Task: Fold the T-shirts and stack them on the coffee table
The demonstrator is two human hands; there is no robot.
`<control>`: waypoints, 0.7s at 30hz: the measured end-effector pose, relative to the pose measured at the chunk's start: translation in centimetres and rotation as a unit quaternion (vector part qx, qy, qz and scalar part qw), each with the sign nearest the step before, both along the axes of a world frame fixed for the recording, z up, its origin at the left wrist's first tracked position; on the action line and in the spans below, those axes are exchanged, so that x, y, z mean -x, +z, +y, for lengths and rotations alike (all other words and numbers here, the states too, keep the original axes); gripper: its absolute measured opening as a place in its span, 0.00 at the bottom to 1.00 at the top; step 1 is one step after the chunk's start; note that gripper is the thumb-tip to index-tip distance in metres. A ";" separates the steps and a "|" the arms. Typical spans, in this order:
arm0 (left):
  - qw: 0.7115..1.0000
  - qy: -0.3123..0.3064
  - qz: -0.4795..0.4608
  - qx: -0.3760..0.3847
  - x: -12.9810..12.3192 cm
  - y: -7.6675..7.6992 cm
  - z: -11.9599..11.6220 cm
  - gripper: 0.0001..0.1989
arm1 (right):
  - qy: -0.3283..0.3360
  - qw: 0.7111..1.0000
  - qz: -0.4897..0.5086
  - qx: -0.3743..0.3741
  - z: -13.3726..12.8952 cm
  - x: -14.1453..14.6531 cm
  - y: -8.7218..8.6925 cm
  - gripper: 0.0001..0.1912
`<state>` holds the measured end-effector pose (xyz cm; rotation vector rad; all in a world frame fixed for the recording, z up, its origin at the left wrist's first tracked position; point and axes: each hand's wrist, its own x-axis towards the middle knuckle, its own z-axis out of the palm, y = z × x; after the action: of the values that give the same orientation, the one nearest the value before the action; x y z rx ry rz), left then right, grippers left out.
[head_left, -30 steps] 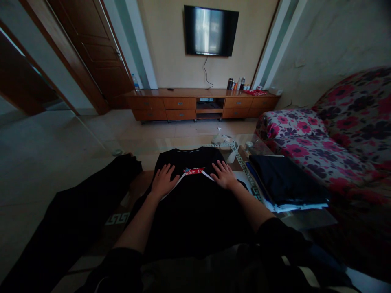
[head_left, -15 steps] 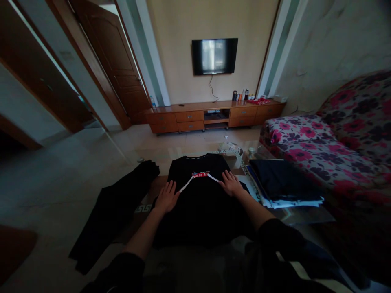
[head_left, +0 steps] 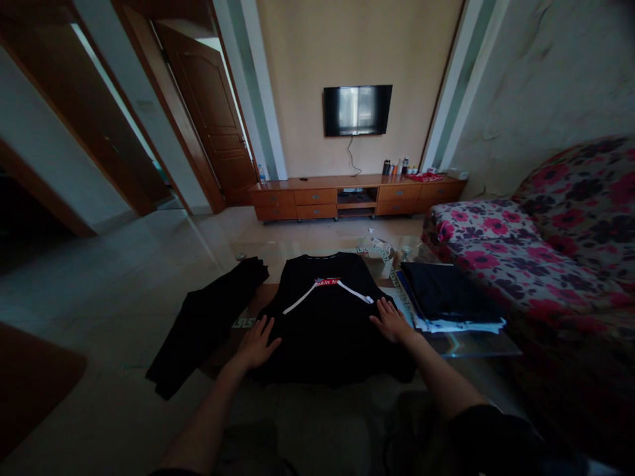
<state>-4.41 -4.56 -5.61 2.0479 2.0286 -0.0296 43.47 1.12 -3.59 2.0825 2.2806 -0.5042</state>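
A black shirt (head_left: 327, 337) lies spread on a glass table (head_left: 489, 345), its collar on the far side. Across its chest run a red printed label (head_left: 327, 282) and two slanting white stripes. My left hand (head_left: 257, 342) rests on the shirt's left side, fingers spread. On the right side my right hand (head_left: 390, 320) lies flat, fingers apart, just outside the end of the white stripe. Neither hand grips the cloth. Left of the shirt is another dark garment (head_left: 208, 324), laid slantwise and hanging over the table's near left side.
A stack of folded clothes (head_left: 449, 294) sits at the table's right. Beyond it stands a flowered sofa (head_left: 501, 254). A low wooden cabinet (head_left: 317, 198) with bottles on top runs along the far wall, below a television (head_left: 358, 110). Crumpled clear plastic (head_left: 376, 246) lies behind the shirt.
Both hands have slid outward and nearer to me over the shirt, uncovering more of the white stripes. The camera view has shifted slightly.
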 end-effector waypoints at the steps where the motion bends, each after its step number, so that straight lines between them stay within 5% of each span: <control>1: 1.000 0.021 0.012 0.003 0.5 0.1 -0.2 0.44 | -0.012 1.000 -0.004 0.006 -0.4 -0.2 0.2 0.42; 5: 0.992 0.113 0.061 -0.002 2.4 1.0 0.2 0.43 | -0.063 0.998 -0.010 -0.012 -1.2 -1.3 1.4 0.42; 10: 0.987 0.158 0.014 0.013 3.3 1.8 0.9 0.28 | -0.058 0.994 0.069 -0.056 -0.4 -3.4 2.9 0.22; 21: 0.981 0.184 -0.011 0.054 3.9 1.6 0.9 0.20 | -0.166 0.984 0.010 0.063 -0.9 -6.5 2.1 0.15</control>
<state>-8.28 -3.63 -3.98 1.5747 2.3034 -0.0464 49.95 0.25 -1.48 2.4106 1.8577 -0.6590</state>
